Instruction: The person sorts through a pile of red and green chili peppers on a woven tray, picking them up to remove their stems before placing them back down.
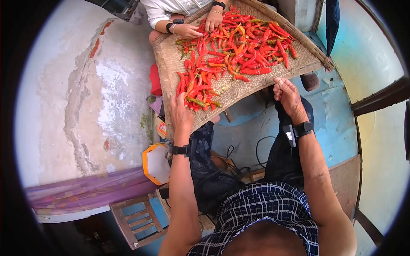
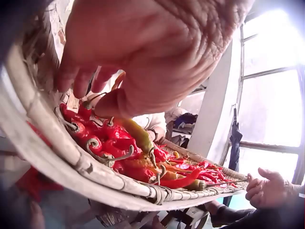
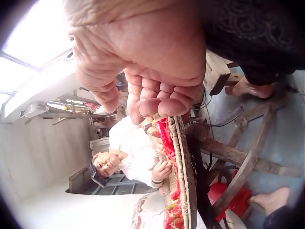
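Note:
Many red chilli peppers (image 1: 256, 57), some orange or greenish, lie across a woven tray (image 1: 245, 88). My left hand (image 1: 182, 114) is at the tray's near left corner, its fingers reaching over the rim onto the chillies there. In the left wrist view its thumb (image 2: 112, 102) points down at the pile beside a yellow-green chilli (image 2: 136, 131); the fingertips are partly hidden. My right hand (image 1: 290, 98) is raised just off the tray's near right edge. Its fingers are loosely curled with the thumb apart, and the palm (image 3: 143, 62) shows nothing held.
Across the tray another person's hands (image 1: 188, 31) are among the chillies. A wooden chair (image 1: 141, 219) and an orange-edged box (image 1: 156, 164) stand at left. Black cables (image 1: 232, 164) lie on the floor below. A dark umbrella (image 1: 332, 25) hangs by the window.

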Motion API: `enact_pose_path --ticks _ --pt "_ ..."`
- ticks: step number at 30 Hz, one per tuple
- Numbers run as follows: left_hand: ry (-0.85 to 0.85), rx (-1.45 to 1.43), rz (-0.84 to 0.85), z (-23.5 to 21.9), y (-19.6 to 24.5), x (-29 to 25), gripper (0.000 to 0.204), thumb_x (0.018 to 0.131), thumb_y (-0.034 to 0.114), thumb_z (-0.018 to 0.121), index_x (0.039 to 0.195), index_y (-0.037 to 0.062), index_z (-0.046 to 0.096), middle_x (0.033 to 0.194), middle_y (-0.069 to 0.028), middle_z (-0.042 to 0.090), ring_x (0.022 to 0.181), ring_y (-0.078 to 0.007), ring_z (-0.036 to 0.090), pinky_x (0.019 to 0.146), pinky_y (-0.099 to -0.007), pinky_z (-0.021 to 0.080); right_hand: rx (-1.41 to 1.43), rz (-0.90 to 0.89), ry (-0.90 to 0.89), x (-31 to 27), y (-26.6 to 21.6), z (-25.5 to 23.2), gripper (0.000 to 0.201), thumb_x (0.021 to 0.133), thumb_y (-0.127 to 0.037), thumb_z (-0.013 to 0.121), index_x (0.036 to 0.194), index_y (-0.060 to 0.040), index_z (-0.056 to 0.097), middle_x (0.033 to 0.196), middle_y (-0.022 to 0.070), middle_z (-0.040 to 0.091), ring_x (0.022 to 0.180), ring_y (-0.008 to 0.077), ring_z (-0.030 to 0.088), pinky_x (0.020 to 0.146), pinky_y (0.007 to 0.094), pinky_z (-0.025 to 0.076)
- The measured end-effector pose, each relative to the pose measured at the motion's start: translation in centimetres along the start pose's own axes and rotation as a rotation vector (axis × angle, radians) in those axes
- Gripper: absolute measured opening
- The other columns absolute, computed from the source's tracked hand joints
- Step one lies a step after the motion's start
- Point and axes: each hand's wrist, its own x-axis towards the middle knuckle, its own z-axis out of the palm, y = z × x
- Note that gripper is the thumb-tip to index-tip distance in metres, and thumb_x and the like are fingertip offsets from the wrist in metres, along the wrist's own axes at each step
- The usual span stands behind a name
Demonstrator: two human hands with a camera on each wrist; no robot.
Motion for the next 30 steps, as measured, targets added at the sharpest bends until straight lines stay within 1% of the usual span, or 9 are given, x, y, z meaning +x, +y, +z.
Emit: enact_pose_path --ticks 4,7,9,13,15,20,23,25,30 --pt "0.136 0.117 0.052 -1.6 2.7 -0.3 0.052 0.07 -0.011 0.05 0.119 0.0063 0.052 0.124 -0.0203 0.046 0.11 -0.0367 0.046 0.094 -0.0397 0.038 -0.003 0.01 -0.001 0.1 0.0 0.0 0.024 0.091 -0.025 0.057 0.103 -0.0046 0.06 0.075 -0.0006 0.057 0.062 0.0058 0.05 0.056 0.0207 0.04" --pt "0.041 0.207 0.135 -1.4 4.3 -0.3 0.043 0.074 -0.005 0.052 0.115 0.0056 0.054 0.124 -0.0163 0.048 0.108 -0.035 0.047 0.09 -0.0416 0.041 -0.015 0.002 -0.008 0.1 0.1 0.2 0.024 0.091 -0.025 0.057 0.104 -0.0045 0.06 0.075 -0.0005 0.057 0.062 0.0058 0.05 0.056 0.0206 0.04" --pt "-0.164 -0.011 0.395 -0.6 5.4 -0.1 0.034 0.075 0.0 0.053 0.109 0.0041 0.056 0.116 -0.013 0.054 0.103 -0.0316 0.05 0.087 -0.0412 0.043 -0.023 -0.021 -0.024 0.0 -0.1 0.1 0.024 0.091 -0.025 0.057 0.104 -0.0045 0.06 0.075 -0.0005 0.058 0.062 0.0058 0.05 0.056 0.0205 0.04" --pt "-0.259 0.012 0.416 1.8 6.7 -0.9 0.027 0.076 0.002 0.055 0.104 0.0031 0.056 0.104 -0.0123 0.057 0.097 -0.0318 0.052 0.082 -0.0415 0.044 0.014 -0.02 -0.014 -0.1 0.0 0.1 0.025 0.091 -0.025 0.057 0.104 -0.0041 0.06 0.075 -0.0002 0.057 0.062 0.0064 0.05 0.056 0.021 0.04" --pt "-0.357 -0.043 0.335 2.6 6.4 -1.1 0.031 0.071 0.002 0.06 0.102 0.0021 0.057 0.102 -0.0159 0.057 0.095 -0.0368 0.05 0.086 -0.0428 0.043 0.009 -0.003 0.004 -0.2 -0.2 0.2 0.025 0.091 -0.026 0.057 0.104 -0.0038 0.06 0.074 0.0001 0.057 0.062 0.0069 0.05 0.056 0.0212 0.04" --pt "-0.248 -0.218 0.285 2.5 5.5 -0.5 0.027 0.073 0.0 0.061 0.1 0.0007 0.058 0.095 -0.0168 0.059 0.089 -0.0369 0.056 0.079 -0.0402 0.047 0.019 -0.022 -0.007 -0.2 -0.4 0.1 0.026 0.091 -0.026 0.057 0.103 -0.0036 0.059 0.074 0.0003 0.057 0.062 0.007 0.049 0.056 0.0216 0.04" --pt "-0.13 -0.331 0.176 2.0 4.9 0.8 0.019 0.079 0.002 0.057 0.097 0.0017 0.059 0.083 -0.0122 0.061 0.077 -0.0279 0.061 0.07 -0.0362 0.049 0.025 -0.028 -0.001 -0.3 -0.4 0.1 0.026 0.091 -0.027 0.057 0.103 -0.0036 0.059 0.074 0.0001 0.056 0.062 0.0068 0.049 0.056 0.0216 0.039" --pt "-0.109 -0.62 -0.142 2.1 4.4 2.0 0.014 0.083 0.006 0.058 0.096 0.0009 0.06 0.079 -0.0076 0.062 0.068 -0.0172 0.061 0.064 -0.0301 0.049 0.025 -0.029 0.003 -0.2 -0.4 0.1 0.026 0.091 -0.027 0.057 0.103 -0.0036 0.059 0.074 0.0 0.056 0.062 0.0066 0.049 0.056 0.0216 0.039" --pt "-0.15 -0.782 -0.147 2.6 4.7 7.9 0.015 0.087 0.009 0.059 0.099 0.0 0.059 0.084 -0.0058 0.063 0.071 -0.011 0.06 0.063 -0.0258 0.048 0.03 -0.035 -0.012 -0.3 -0.4 -0.1 0.026 0.091 -0.026 0.057 0.103 -0.0035 0.059 0.074 0.0 0.056 0.062 0.0067 0.049 0.057 0.0214 0.039"
